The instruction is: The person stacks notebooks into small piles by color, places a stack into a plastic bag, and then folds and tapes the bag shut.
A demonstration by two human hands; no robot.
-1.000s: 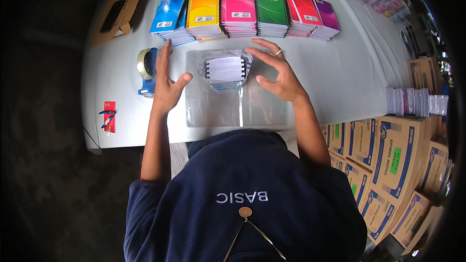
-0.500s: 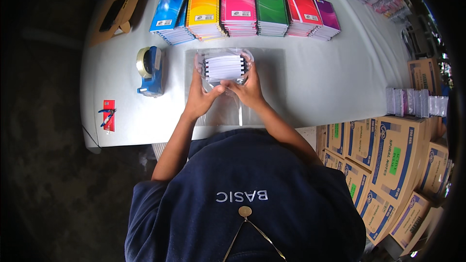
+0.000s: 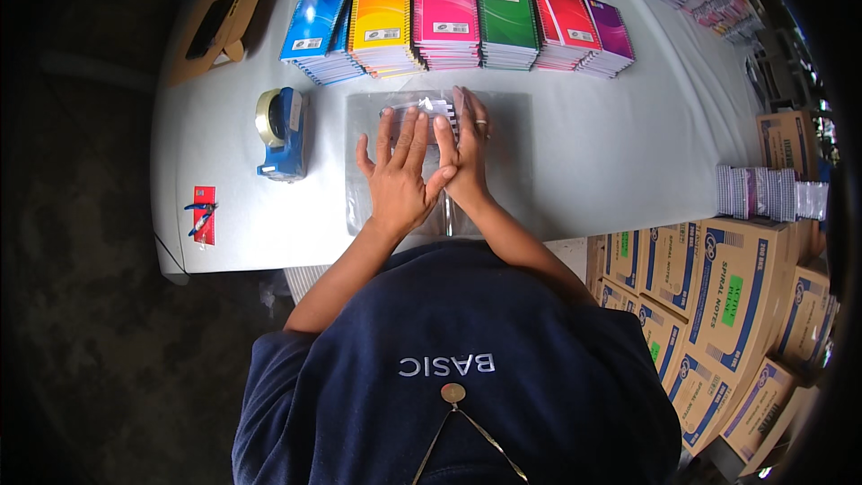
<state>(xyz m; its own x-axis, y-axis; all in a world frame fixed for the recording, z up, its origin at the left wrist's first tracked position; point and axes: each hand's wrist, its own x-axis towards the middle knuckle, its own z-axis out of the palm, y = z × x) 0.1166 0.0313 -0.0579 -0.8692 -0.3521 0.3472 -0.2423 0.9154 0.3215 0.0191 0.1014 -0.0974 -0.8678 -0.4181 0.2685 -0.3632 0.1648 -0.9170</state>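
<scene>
Five splayed fingers of the left hand [image 3: 400, 187] lie across the bundle [image 3: 439, 107], the right hand [image 3: 466, 166] straight-fingered and unclenched at its right end; probably stiff, fairly heavy and slippery in soft film [image 3: 507, 171], it looks best held between opposed fingers at both ends.

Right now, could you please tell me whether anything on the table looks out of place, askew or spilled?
Nothing looks spilled. The blue notebook stack, beyond the tape dispenser, looks slightly askew: another blue cover shows past the right edge of its top notebook.
</scene>
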